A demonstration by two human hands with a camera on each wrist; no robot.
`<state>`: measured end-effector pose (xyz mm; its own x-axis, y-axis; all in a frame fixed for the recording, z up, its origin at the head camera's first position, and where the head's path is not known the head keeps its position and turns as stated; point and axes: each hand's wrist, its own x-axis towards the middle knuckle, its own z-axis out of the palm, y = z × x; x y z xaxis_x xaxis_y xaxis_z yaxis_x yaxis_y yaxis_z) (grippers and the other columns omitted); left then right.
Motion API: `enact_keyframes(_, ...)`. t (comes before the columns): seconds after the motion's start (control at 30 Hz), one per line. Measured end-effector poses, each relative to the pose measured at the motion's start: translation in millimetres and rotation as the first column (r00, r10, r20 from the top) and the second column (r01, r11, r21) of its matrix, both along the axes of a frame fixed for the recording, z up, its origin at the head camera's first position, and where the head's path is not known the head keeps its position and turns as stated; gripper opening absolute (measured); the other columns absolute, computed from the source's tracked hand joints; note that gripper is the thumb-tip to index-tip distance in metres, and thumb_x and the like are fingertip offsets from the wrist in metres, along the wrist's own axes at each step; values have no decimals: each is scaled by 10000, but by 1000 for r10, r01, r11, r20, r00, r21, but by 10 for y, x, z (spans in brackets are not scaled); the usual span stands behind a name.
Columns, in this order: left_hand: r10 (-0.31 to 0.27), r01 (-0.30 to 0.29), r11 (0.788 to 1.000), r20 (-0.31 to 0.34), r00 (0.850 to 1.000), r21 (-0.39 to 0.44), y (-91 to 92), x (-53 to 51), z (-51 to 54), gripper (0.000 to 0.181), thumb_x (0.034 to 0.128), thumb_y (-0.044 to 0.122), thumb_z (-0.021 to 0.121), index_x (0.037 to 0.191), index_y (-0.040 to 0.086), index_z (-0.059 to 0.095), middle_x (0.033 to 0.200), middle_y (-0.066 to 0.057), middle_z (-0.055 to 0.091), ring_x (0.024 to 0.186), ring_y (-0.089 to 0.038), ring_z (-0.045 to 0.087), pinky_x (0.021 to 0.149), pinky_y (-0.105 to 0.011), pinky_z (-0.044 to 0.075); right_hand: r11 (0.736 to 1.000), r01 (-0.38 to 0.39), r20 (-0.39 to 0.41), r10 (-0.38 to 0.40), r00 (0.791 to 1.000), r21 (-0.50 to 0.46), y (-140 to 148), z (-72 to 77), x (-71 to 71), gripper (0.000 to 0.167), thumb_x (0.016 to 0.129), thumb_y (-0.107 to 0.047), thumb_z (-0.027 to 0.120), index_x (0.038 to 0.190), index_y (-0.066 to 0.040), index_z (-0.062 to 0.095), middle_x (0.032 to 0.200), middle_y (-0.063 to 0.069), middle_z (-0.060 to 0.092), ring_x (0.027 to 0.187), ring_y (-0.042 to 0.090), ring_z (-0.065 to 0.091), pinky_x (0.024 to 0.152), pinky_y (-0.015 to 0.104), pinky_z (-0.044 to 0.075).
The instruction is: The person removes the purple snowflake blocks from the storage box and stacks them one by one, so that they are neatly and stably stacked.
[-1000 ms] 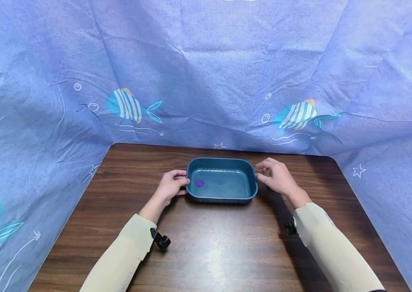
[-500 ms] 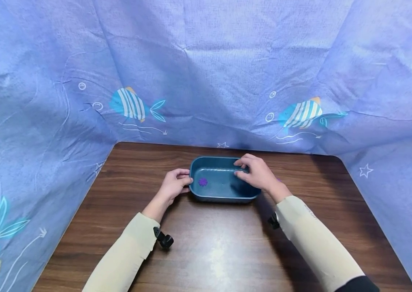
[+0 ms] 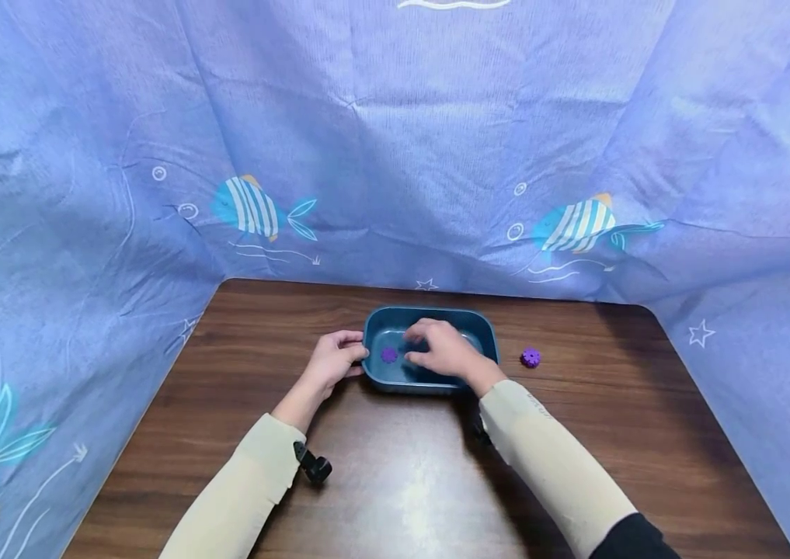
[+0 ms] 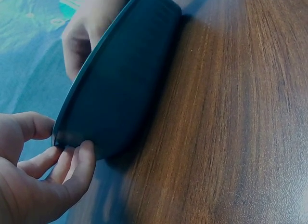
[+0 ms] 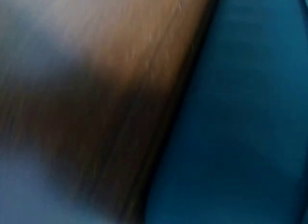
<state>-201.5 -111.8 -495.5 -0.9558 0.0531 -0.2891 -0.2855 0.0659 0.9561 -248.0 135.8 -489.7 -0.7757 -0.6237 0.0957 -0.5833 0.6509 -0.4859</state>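
Observation:
A dark teal plastic tub (image 3: 395,387) stands on the table. My left hand (image 3: 332,361) pinches its left end; in the left wrist view the thumb is at the rim and the fingers (image 4: 83,168) lie against the outer wall. Inside the tub, near that end, lies a small purple flower-shaped disc (image 3: 389,355). My right hand (image 3: 440,349) is over the tub's inside, fingers bent and spread a little short of this disc, with nothing seen between them. The right wrist view is blurred and shows the tub wall (image 5: 231,103) but no fingers.
A second purple notched disc (image 3: 530,357) lies on the brown wooden table (image 3: 395,466), right of the tub. Blue fabric (image 3: 422,155) with printed fish hangs behind and at both sides. A black wrist camera (image 3: 314,466) sits on the left cuff.
My right hand has moved left from outside the tub's right end to over its inside, near the purple disc. The disc on the table has come into view. The left hand keeps its hold.

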Motion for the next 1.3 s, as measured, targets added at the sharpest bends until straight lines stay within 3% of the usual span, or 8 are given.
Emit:
enact_keyframes(0.13, -11, 11, 1000, 6, 1000, 15, 7, 24, -16, 421, 946, 22, 660, 1356, -48, 596, 1311, -260, 647, 1105, -295, 675, 830, -387, 649, 1000, 1, 51, -2, 999, 19, -149, -68, 36, 352, 922, -250, 785, 1232, -95, 724, 1163, 26, 708, 1080, 178, 671, 975, 378, 585)
enact_keyframes(0.4, -15, 15, 1000, 1, 1000, 20, 14, 4, 7, 410, 941, 17, 660, 1343, -42, 603, 1292, -249, 656, 1052, -239, 681, 834, -389, 649, 995, 22, 38, -25, 999, 100, -282, -134, -21, 369, 918, -279, 789, 1248, -126, 723, 1189, 24, 720, 1097, 181, 663, 995, 384, 566)
enact_keyframes(0.63, -23, 23, 1000, 6, 1000, 17, 6, 5, 19, 408, 944, 13, 658, 1344, -42, 603, 1289, -247, 657, 1060, -244, 681, 825, -378, 650, 971, 36, -18, -33, 999, 234, -355, -105, -14, 376, 922, -322, 779, 1265, -176, 725, 1216, -2, 708, 1112, 189, 649, 1032, 406, 539)
enact_keyframes(0.9, -19, 19, 1000, 2, 1000, 16, -5, -2, 38, 405, 944, 3, 657, 1343, -39, 604, 1276, -234, 666, 1004, -198, 682, 815, -381, 652, 937, 18, -45, -3, 999, 348, -469, -15, -43, 338, 916, -331, 785, 1234, -221, 752, 1130, -15, 677, 1014, 185, 623, 954, 392, 557)
enact_keyframes(1.07, -17, 17, 1000, 1, 1000, 18, 4, 2, 34, 411, 940, 1, 657, 1345, -44, 602, 1275, -238, 662, 967, -154, 674, 791, -358, 652, 926, 7, -11, -3, 1000, 378, -502, 24, -40, 294, 921, -321, 784, 1199, -227, 770, 1131, -20, 666, 1044, 188, 628, 967, 388, 559)
enact_keyframes(1.3, -21, 20, 1000, 14, 1000, 11, -3, -1, 33, 412, 955, 20, 659, 1359, -30, 597, 1285, -227, 660, 1020, -201, 678, 832, -383, 649, 924, 29, -1, -30, 1000, 382, -503, 6, -39, 308, 918, -351, 781, 1200, -230, 760, 1122, -28, 647, 1030, 181, 619, 964, 384, 557)
